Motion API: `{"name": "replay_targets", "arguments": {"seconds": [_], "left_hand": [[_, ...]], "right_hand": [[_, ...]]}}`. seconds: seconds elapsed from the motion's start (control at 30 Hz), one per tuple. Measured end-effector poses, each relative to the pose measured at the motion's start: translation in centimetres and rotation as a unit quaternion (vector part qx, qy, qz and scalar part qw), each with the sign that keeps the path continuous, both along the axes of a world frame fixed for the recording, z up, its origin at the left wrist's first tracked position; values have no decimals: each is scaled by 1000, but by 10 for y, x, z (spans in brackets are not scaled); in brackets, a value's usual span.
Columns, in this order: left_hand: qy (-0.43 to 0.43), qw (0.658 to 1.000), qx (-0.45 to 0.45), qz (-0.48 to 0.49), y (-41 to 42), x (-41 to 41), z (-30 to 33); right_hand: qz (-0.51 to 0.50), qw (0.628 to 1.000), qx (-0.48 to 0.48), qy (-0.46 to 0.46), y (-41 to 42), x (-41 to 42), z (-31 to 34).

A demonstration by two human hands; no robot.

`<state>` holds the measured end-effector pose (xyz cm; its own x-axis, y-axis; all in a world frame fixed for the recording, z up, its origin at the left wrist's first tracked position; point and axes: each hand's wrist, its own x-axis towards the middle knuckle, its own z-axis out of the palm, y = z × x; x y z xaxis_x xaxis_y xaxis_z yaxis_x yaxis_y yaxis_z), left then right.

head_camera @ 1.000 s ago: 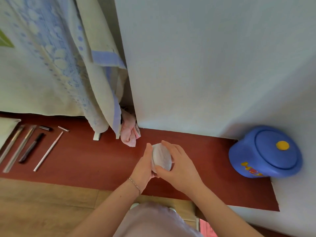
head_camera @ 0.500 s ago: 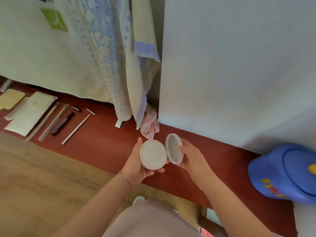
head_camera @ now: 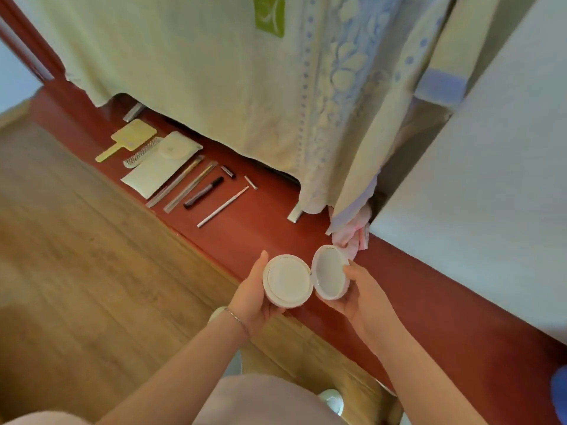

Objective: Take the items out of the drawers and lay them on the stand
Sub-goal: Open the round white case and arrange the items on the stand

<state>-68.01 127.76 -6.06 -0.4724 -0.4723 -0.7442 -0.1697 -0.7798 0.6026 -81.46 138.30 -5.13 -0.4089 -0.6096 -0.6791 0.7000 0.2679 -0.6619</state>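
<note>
both forearms bare, reaching forward and up from the bottom edge, converging toward centre. left hand (head_camera: 253,297): palm turned toward the right, thumb pointing straight up, fingers curled under and cupping the base half of an open round white compact (head_camera: 288,280); thin bracelet at the wrist. right hand (head_camera: 363,297): palm facing left, thumb lying on the inner rim of the lid half, remaining fingers wrapped behind it and mostly hidden. hands level with each other, close together, not touching. both wrists roughly straight, elbows out of frame.
</note>
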Motion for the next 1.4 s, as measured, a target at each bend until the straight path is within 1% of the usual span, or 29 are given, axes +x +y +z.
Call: {"name": "replay_targets", "arguments": {"seconds": [0.07,0.13,0.2,0.27,0.3,0.33,0.37,0.43,0.5,0.57,0.63,0.77,0.9,0.93,1.1,1.23,1.4], "left_hand": [[-23,999,-34,-22,-23,2,-2],[-60,988,-127,-64,-53,3,-5],[-71,964,-235,-101,-86,5,-8],[-65,939,-299,-157,-116,8,-10],[-54,923,-322,-202,-130,11,-10],[-44,901,-346,-260,-142,13,-11],[-36,869,-374,-323,-152,16,-9],[-16,787,-437,-435,-169,19,-7],[11,705,-498,-505,-182,21,-8],[20,635,-550,-541,-193,22,-14],[6,588,-583,-561,-200,20,-21],[-23,512,-642,-570,-207,15,-27],[-43,447,-687,-572,-214,9,-32],[-46,440,-691,-572,-214,7,-33],[-55,438,-697,-566,-212,1,-38],[-61,431,-706,-558,-208,-2,-43],[-75,437,-708,-549,-205,0,-47]], "right_hand": [[-38,999,15,-25,-23,6,-5],[-98,994,44,-39,-46,13,-6],[-146,987,67,-25,-68,24,-5],[-172,982,82,2,-86,37,-3],[-186,978,93,16,-94,45,-2],[-206,973,104,25,-102,50,-2],[-223,968,110,30,-109,55,-1],[-232,964,116,66,-122,63,1],[-223,957,148,112,-132,72,5],[-231,945,182,143,-141,82,9],[-232,939,204,148,-147,88,10],[-220,933,228,170,-159,94,6],[-182,928,249,209,-167,91,1],[-176,926,254,216,-169,89,1],[-160,919,266,244,-170,82,-2],[-156,918,272,242,-166,77,-7],[-151,925,259,234,-163,74,-11]]}}
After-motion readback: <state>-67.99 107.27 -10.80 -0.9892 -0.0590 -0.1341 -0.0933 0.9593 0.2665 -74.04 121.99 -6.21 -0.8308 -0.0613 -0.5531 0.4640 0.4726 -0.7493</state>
